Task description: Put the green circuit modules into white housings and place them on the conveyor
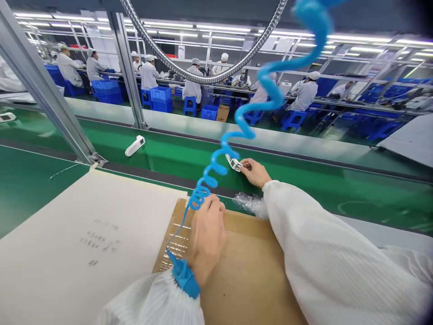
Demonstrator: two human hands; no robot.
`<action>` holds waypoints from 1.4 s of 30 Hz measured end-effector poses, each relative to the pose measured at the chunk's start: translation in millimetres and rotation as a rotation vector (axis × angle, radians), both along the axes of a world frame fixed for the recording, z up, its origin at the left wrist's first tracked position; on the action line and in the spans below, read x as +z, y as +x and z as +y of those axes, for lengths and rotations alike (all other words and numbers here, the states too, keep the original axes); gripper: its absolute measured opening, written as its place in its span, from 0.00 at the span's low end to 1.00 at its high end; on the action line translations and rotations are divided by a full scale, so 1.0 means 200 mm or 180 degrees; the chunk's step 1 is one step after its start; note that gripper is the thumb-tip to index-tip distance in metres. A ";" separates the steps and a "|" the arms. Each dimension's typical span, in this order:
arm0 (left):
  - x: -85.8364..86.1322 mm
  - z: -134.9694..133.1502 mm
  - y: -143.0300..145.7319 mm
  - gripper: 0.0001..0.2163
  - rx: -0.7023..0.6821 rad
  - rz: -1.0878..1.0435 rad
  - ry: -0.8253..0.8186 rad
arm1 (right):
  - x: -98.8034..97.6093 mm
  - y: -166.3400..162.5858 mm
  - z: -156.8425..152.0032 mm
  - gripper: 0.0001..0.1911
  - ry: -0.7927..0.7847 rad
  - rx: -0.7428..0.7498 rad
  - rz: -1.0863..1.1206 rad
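Observation:
My right hand (255, 172) reaches out over the green conveyor belt (304, 180) and pinches a small white device (233, 162) at its near end. My left hand (206, 234) rests on a brown cardboard sheet (243, 271) with its fingers curled under; whether they hold anything is hidden. A blue wrist strap (184, 276) sits on my left wrist, and its blue coiled cord (237, 122) rises up and to the right. A crumpled clear plastic bag (248, 203) lies under my right sleeve.
A second white device (134, 146) lies farther left on the belt. A large white sheet (77, 234) covers the bench at left. A metal frame post (43, 90) and a flexible metal hose (203, 76) cross overhead. Several people in white work at far benches with blue crates (160, 97).

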State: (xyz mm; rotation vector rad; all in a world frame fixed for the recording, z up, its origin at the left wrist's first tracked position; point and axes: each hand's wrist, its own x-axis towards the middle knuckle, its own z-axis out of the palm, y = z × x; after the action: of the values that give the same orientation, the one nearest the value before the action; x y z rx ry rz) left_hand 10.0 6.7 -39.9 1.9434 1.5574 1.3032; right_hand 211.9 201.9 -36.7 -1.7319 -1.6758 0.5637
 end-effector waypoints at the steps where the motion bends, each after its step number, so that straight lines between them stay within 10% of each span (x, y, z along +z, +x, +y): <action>1: 0.00 0.00 0.00 0.10 -0.0006 -0.0017 0.0000 | 0.02 -0.01 -0.04 0.08 -0.0004 0.0179 0.0051; 8: 0.01 0.00 -0.01 0.08 -0.0006 -0.0020 0.0095 | 0.18 -0.02 -0.35 0.14 -0.0079 0.1032 0.0253; 16: 0.01 0.00 -0.04 0.10 0.0302 0.0192 0.0243 | 0.12 -0.28 -0.42 0.16 0.0100 0.1643 -0.0293; 20: 0.05 0.02 -0.07 0.18 0.0570 0.0586 0.0423 | 0.29 -0.30 -0.57 0.13 0.0237 0.1750 -0.0544; 25: 0.12 -0.04 -0.03 0.10 -0.0459 0.0083 -0.0377 | 0.49 -0.20 -0.84 0.24 -0.0103 0.1342 0.0008; 31: 0.17 -0.13 0.05 0.13 -0.1284 -0.0915 -0.1513 | 0.36 -0.04 -1.00 0.19 0.0684 0.0669 0.0217; 38: 0.12 -0.10 0.05 0.09 -0.1241 -0.0745 -0.1457 | 0.34 -0.03 -1.01 0.07 0.2310 0.1063 -0.2390; 42: 0.12 -0.09 0.06 0.11 -0.1020 -0.1220 -0.1764 | 0.29 -0.06 -1.00 0.09 0.2218 0.1183 -0.2331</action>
State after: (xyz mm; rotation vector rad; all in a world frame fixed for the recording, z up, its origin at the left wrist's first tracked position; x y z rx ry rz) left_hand 21.7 -11.0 -15.0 1.4206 1.1913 0.9140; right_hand 200.5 1.3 20.5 -1.1525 -2.3326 -0.5483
